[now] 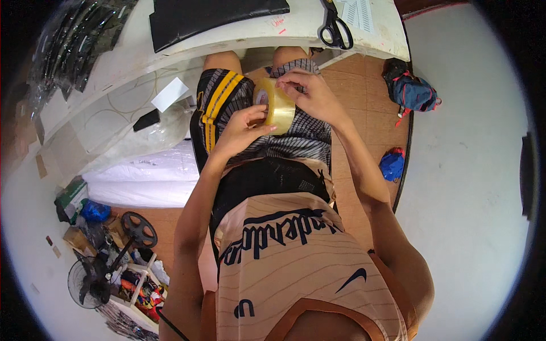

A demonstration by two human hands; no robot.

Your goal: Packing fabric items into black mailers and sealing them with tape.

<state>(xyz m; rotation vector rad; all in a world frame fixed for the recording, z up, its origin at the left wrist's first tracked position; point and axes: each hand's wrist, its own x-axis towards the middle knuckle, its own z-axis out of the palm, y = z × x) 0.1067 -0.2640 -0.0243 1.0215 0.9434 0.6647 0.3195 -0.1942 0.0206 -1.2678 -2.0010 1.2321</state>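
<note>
A wide roll of clear yellowish packing tape is held above my lap, over my striped shorts. My left hand grips it from the near left, fingers reaching into the core and thumb on the outer face. At the far right side of the roll, my right hand has its thumb and forefinger pinched together at the tape's edge. Whether a loose tape end sits in that pinch is too small to make out.
Beyond my knees stands a white table with a black flat packet and black-handled scissors near its edge. Plastic-wrapped black items lie at the far left. A standing fan is at lower left; a blue bag lies right.
</note>
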